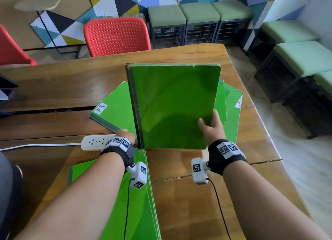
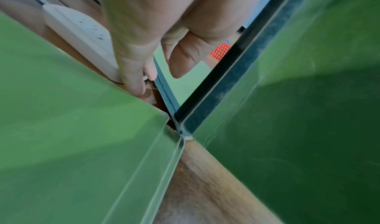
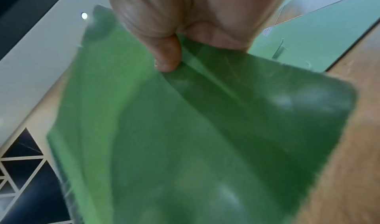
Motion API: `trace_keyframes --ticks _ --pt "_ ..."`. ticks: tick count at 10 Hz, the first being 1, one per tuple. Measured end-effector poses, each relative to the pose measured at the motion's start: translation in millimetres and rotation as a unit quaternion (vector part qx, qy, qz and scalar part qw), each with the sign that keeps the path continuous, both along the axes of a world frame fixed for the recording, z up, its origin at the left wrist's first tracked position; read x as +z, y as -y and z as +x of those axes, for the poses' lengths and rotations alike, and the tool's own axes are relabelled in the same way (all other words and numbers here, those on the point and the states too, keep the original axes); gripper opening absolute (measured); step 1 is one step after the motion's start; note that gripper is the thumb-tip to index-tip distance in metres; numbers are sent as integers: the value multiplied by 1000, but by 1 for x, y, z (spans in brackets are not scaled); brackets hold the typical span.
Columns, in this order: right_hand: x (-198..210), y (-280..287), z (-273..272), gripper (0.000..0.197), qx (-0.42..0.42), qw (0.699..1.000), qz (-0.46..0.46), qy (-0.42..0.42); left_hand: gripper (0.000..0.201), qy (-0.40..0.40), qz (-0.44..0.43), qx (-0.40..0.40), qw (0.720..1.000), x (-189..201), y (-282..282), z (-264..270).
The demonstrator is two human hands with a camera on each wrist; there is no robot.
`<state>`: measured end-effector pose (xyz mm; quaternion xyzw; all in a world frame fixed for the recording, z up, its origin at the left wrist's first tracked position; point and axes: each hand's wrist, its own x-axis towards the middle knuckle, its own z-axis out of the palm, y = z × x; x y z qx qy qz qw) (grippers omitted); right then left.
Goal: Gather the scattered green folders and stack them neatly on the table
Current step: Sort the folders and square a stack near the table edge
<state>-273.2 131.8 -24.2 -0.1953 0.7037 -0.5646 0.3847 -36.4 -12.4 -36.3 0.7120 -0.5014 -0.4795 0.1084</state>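
Your right hand (image 1: 211, 127) pinches the raised folder (image 1: 175, 105) at its open edge; left hand (image 1: 125, 134) curls near the labelled folder (image 1: 115, 108), contact unclear. Covers look thin, slick, floppy: grip the stiffer spine.

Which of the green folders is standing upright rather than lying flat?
The big folder in the middle, gripped at its right edge by the right hand. The H.R-labelled folder and the others lie flat on the table.

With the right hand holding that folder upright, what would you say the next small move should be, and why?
Probably lay the upright folder flat on the folders behind it. The right hand pinches its free edge while its lower edge rests on the table, and the left hand reaches toward the labelled folder, not yet gripping it.
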Motion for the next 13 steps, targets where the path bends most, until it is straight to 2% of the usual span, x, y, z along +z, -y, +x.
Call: trace_keyframes --ticks 1,2,3,4,5,6,9,10,11,12,13 --pt "-4 7 -15 70 -6 998 42 -53 45 33 54 -61 996 -6 9 -2" --pt "-17 8 -24 73 -5 995 80 -63 49 -21 108 7 994 -23 26 -3" --pt "-27 5 -21 74 -9 993 111 -45 51 -32 91 15 995 -47 44 -6" --pt "-26 2 -18 74 -14 993 115 -6 42 -40 18 66 997 -27 36 -13" --pt "-17 2 -21 74 -32 993 102 43 49 -22 -106 108 988 -7 26 -7" --pt "-7 6 -21 75 -29 993 93 61 69 -63 -141 146 977 7 20 11" --pt "11 19 34 74 29 993 93 68 59 -77 -228 223 944 55 -9 100" --pt "15 20 56 74 47 993 85 66 51 -93 -226 175 954 64 -25 124" --pt "21 21 80 75 82 993 80 32 20 -148 -232 173 946 61 -44 138" --pt "22 18 105 69 125 987 103 -18 7 -169 -209 171 948 54 -65 143" --pt "16 6 128 64 157 978 132 -36 29 -140 -191 157 959 46 -80 154"
